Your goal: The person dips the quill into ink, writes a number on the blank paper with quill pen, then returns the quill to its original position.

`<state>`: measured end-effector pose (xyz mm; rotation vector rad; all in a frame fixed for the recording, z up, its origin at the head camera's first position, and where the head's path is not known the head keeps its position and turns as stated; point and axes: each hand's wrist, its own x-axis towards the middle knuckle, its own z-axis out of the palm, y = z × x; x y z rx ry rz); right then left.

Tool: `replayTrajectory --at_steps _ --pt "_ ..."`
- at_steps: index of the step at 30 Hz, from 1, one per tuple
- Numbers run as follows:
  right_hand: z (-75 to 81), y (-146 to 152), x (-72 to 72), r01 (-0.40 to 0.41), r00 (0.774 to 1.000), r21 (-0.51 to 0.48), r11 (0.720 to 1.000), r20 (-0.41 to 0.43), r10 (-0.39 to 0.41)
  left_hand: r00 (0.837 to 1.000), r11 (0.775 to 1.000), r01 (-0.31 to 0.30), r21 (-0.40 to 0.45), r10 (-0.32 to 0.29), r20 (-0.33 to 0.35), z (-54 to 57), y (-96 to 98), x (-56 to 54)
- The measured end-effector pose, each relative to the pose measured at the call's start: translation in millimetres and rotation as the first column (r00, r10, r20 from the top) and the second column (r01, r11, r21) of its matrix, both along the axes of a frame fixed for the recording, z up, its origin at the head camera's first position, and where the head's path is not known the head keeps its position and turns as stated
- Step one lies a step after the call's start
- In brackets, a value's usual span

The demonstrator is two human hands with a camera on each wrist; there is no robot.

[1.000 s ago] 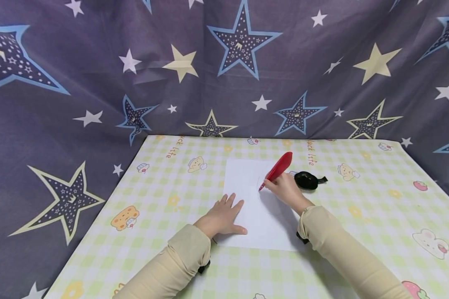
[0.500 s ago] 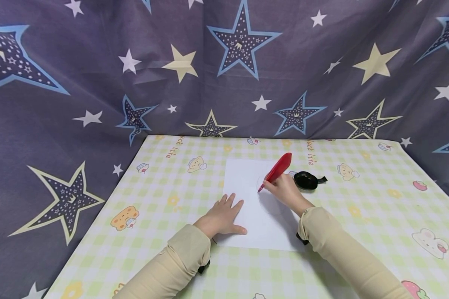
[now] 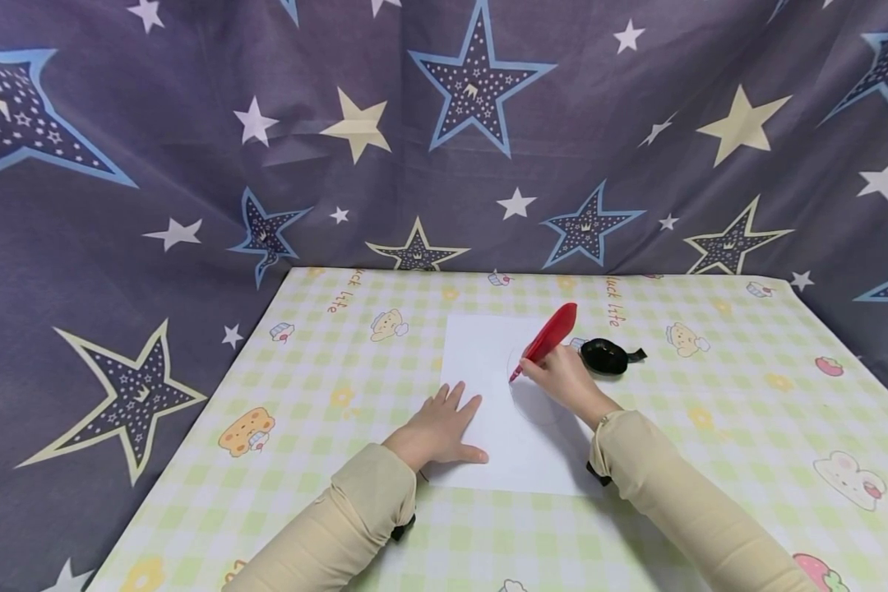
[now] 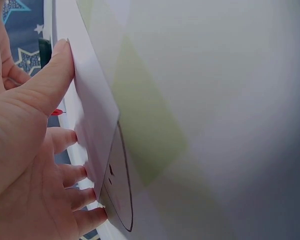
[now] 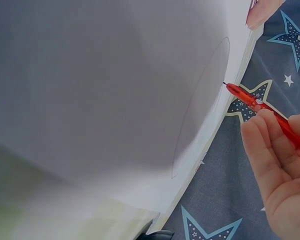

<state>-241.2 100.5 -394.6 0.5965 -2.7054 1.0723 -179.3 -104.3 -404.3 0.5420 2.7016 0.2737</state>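
Note:
A white sheet of paper (image 3: 474, 349) lies on the checked tablecloth. My left hand (image 3: 440, 432) rests on its left side with fingers spread, the thumb pointing across the sheet. A red pen (image 3: 552, 331) with a broad, feather-shaped top is pinched in my right hand (image 3: 565, 374). Its dark tip meets the paper near the sheet's middle. In the right wrist view, a thin curved line (image 5: 192, 95) runs from the pen tip round the paper as a rounded outline. From the head, part of that outline is hidden by my right hand.
Just right of my right hand sits a glossy black oval object (image 3: 604, 357) with a short tab. The tablecloth (image 3: 385, 378) bears printed cartoon figures. Behind the table hangs a dark curtain (image 3: 451, 189) with stars.
The pen tip has moved slightly toward me and left, drawing along the curve. My left hand has stayed in place on the paper.

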Motion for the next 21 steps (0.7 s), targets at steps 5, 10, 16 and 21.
replayTrajectory --at_steps 5,10,16,21 --pt "0.1 -0.3 0.3 -0.005 1.0 -0.001 1.0 -0.013 0.005 1.0 1.0 0.004 -0.001 -0.004 -0.004 0.1 -0.2 0.1" --pt "0.4 -0.8 1.6 0.004 1.0 -0.004 1.0 0.0 -0.004 1.0 1.0 0.004 0.002 -0.004 -0.001 -0.6 -0.5 -0.1" --pt "-0.4 -1.0 1.8 0.009 1.0 0.001 1.0 -0.001 -0.009 1.0 1.0 0.003 -0.001 -0.003 -0.001 -0.5 -0.3 -0.3" --pt "0.0 -0.8 1.0 0.011 1.0 0.002 1.0 -0.005 -0.011 1.0 1.0 -0.002 -0.001 0.002 0.001 0.2 -0.1 -0.3"
